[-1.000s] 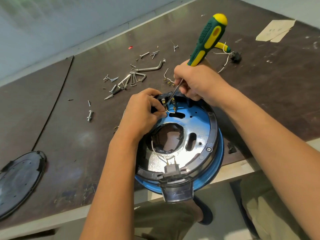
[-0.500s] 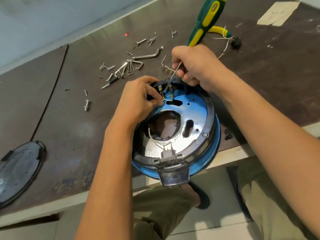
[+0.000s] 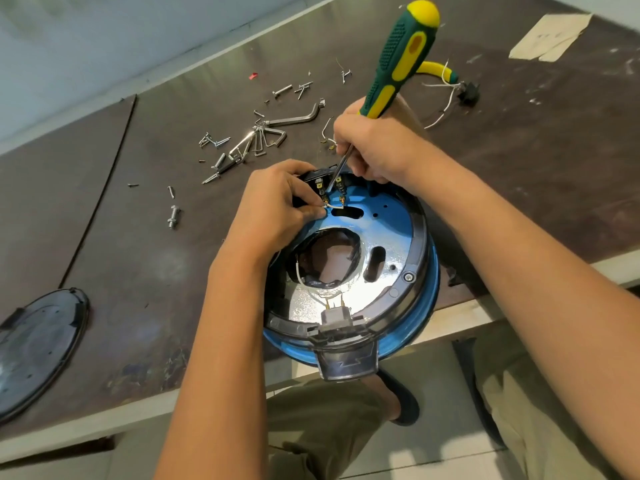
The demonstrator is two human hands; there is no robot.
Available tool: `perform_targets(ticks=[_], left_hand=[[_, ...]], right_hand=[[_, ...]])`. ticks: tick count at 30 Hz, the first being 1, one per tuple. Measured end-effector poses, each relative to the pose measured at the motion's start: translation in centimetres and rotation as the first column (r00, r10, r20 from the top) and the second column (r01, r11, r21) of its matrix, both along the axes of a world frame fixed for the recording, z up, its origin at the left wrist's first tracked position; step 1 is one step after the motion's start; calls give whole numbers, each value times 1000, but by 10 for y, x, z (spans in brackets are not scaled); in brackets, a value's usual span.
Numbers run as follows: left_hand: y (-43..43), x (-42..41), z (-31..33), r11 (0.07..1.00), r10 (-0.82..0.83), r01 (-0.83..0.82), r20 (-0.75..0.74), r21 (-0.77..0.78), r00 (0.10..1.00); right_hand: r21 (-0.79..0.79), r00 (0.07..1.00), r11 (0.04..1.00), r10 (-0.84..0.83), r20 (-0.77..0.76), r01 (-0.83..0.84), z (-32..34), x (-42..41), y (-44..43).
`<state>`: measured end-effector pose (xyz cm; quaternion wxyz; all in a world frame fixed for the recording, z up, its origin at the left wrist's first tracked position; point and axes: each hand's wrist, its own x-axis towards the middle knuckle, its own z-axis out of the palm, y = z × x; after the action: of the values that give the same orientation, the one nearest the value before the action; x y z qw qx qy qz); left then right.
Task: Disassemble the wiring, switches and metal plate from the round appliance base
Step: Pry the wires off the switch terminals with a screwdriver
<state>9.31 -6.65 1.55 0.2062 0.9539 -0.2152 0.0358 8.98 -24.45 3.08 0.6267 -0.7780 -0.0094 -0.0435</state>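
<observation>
Meanwhile right hand point(image 3: 374, 147) grips screwdriver point(image 3: 398, 60), left hand point(image 3: 273, 209) pinches white wire point(image 3: 333, 205); no legible writing.

A dark brown worktable point(image 3: 145, 271) with a pale front edge is filling most of the view, its scuffed top catching soft daylight, while a pale grey-blue wall point(image 3: 104, 46) is running along it from nine to twelve o'clock and a light tiled floor point(image 3: 433, 427) is showing at six o'clock.
</observation>
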Motion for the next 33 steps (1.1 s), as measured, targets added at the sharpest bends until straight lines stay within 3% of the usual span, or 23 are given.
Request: perform_targets(ticks=[7, 16, 20, 30, 33], left_hand=[[0, 0, 0, 1000, -1, 1, -5, 12, 1000], [1, 3, -1, 1000, 6, -6, -16, 19, 1000], [2, 2, -1, 1000, -7, 7, -21, 21, 1000], [4, 3, 1, 1000, 5, -6, -41, -22, 999], [5, 1, 0, 996, 77, -78, -30, -47, 997]], right_hand=[[106, 972, 992, -49, -230, 75, 4, 9, 1], [121, 967, 986, -84, -242, 116, 6, 20, 5], [102, 964, 993, -27, -264, 55, 4, 22, 2], [145, 982, 988, -22, -186, 49, 3, 14, -5], [145, 998, 989, 50, -50, -42, 1, 7, -10]])
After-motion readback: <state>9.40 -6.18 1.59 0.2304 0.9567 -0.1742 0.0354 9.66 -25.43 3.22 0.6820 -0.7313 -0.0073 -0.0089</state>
